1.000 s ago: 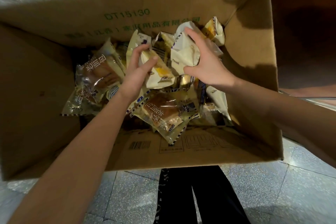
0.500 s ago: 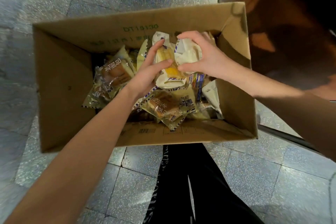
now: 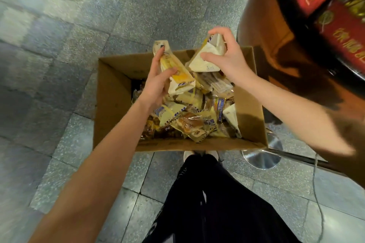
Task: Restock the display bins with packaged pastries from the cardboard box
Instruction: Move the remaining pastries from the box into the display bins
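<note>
Pastries: most packets (image 3: 189, 124) lie heaped in the cardboard box (image 3: 114, 104) on the floor (image 3: 79, 45); two are held above it.
Left hand (image 3: 156, 85): fingers (image 3: 158, 59) and thumb pinch a yellow packet (image 3: 177, 73), upright over the box's far left.
Right hand (image 3: 227, 59): curled fingers pinch a white packet (image 3: 207, 59) at the far right rim.
Change: a second ago both hands were down in the heap; now both packets are up at rim level. The pick looks done, and the carry likely comes next.
Edges: the yellow packet's lower end overlaps the heap, so I cannot tell whether it is clear.
Room: a blurred, red-labelled display bin (image 3: 316, 6) rises just right of the box. Open floor lies to the left, and a metal foot (image 3: 260, 156) sits by the near right corner.
</note>
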The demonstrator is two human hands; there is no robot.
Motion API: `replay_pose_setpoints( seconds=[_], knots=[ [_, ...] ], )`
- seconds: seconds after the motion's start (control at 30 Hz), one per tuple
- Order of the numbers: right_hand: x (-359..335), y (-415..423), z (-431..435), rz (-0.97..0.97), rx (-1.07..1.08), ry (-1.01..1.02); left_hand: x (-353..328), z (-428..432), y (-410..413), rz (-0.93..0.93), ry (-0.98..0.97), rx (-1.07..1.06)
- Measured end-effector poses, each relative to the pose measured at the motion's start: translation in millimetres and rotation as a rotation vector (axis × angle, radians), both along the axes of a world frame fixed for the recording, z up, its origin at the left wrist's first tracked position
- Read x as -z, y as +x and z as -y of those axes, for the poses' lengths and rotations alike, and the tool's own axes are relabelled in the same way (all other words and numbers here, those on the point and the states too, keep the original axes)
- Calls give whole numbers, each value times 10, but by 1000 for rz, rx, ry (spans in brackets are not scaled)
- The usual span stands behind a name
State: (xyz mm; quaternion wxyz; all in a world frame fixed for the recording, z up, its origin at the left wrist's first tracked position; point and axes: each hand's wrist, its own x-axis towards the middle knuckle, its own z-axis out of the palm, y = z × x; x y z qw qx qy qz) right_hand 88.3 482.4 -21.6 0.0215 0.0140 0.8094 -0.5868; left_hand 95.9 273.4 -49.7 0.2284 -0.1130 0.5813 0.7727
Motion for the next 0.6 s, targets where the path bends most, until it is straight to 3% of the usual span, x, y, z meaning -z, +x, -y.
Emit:
replay_pose_setpoints(
  seconds=[0.13, 0.37, 0.6],
  knots=[
    [-346, 3, 290, -91, -27, -40, -324, 215, 29, -39, -41, -19],
    [-671, 161, 685, -164, -199, -95, -861, 381, 204, -151, 77, -219],
    [-961, 97, 859, -75, -499, -19, -1146, 564, 580, -223, 35, -341]
  ],
)
